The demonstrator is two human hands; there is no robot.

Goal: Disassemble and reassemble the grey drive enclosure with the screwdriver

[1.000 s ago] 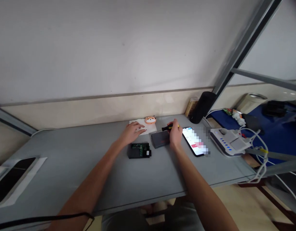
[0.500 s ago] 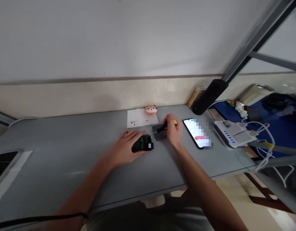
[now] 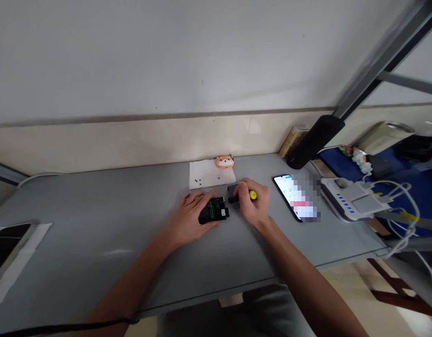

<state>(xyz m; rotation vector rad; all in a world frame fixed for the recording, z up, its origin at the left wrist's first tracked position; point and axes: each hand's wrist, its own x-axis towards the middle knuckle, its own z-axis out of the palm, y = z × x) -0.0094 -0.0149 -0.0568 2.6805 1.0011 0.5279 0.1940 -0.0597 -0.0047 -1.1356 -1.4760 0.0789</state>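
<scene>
A small black device (image 3: 216, 213) with a green circuit board exposed lies on the grey table. Around its left end, my left hand (image 3: 188, 219) grips it with thumb and fingers on either side. My right hand (image 3: 254, 202) is closed on a black screwdriver (image 3: 233, 200) with a yellow end cap. The thin shaft points left and reaches the device's right end; whether its tip touches is too small to tell. Partly behind the right hand lies a flat dark grey piece (image 3: 231, 189). Several tiny dark screws (image 3: 197, 182) rest on a white paper (image 3: 204, 169) just beyond the device.
An orange animal-faced case (image 3: 225, 162) sits on the paper's far edge. Right of my hand lies a lit phone (image 3: 293, 199), then a white power strip (image 3: 346, 199) with cables. A black cylinder (image 3: 315, 142) leans near the wall. At far left is a dark flat object (image 3: 8, 243).
My right hand has tilted the screwdriver lower, and its yellow end now faces me. The whole scene has shifted slightly right with the camera. My left hand keeps its hold on the device.
</scene>
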